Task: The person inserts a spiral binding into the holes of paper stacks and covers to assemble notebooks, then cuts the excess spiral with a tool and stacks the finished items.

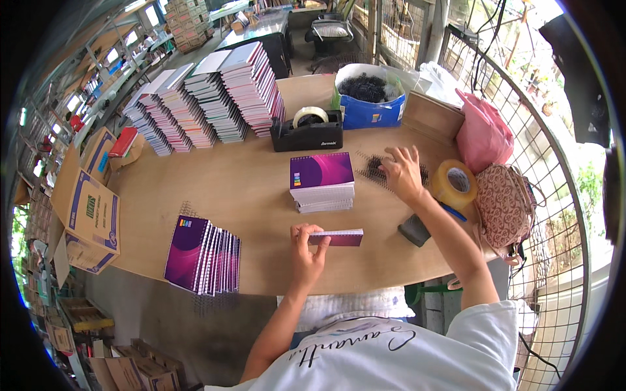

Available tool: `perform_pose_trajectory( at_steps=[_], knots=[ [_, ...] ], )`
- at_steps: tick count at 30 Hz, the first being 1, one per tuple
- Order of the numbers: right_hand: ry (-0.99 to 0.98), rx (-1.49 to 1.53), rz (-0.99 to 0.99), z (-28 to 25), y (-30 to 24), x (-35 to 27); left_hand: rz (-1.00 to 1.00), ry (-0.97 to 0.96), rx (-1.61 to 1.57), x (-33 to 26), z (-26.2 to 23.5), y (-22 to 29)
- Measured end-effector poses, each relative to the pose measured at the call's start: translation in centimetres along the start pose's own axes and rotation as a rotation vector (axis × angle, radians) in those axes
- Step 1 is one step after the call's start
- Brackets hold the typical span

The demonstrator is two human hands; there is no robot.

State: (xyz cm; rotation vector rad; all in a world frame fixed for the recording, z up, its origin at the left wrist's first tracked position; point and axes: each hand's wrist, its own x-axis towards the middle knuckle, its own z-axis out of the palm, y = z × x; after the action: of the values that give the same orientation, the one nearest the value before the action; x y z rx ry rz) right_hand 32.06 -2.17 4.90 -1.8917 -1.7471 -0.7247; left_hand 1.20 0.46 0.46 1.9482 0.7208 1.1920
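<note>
My left hand (308,254) holds a small purple notebook (344,239) edge-up near the table's front, its white page edges facing up. My right hand (404,173) reaches over a loose pile of black spiral coils (375,169), thumb and forefinger pinching at the coils while the other fingers are raised. Between and beyond the hands stands a stack of purple notebooks (321,171) with white page edges. Left of my left hand, a leaning row of purple notebooks (189,254) lies at the table edge, with coils sticking out of them.
A black tape dispenser (306,133) and a blue box of coils (372,114) stand behind. Tall notebook stacks (251,91) fill the back left; a carton (94,212) is at left. Wide tape (454,184), a patterned bag (505,205) and a pink bag (486,133) sit right.
</note>
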Motion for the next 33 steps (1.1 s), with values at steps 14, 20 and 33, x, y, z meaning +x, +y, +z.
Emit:
perform_pose_trajectory(
  at_steps=[14, 20, 33],
  knots=[
    [-0.338, 0.852, 0.201, -7.5, -7.4, -5.7, 0.083, 0.016, 0.051, 0.5, 0.1, -0.3],
    [-0.406, 0.863, 0.235, -8.3, -8.2, -4.8, 0.031, -0.002, 0.022, 0.3, 0.2, -0.2],
    [-0.28, 0.966, 0.15, -7.7, -8.5, -5.1, 0.035, 0.048, 0.022, 0.2, 0.2, 0.3]
  ],
)
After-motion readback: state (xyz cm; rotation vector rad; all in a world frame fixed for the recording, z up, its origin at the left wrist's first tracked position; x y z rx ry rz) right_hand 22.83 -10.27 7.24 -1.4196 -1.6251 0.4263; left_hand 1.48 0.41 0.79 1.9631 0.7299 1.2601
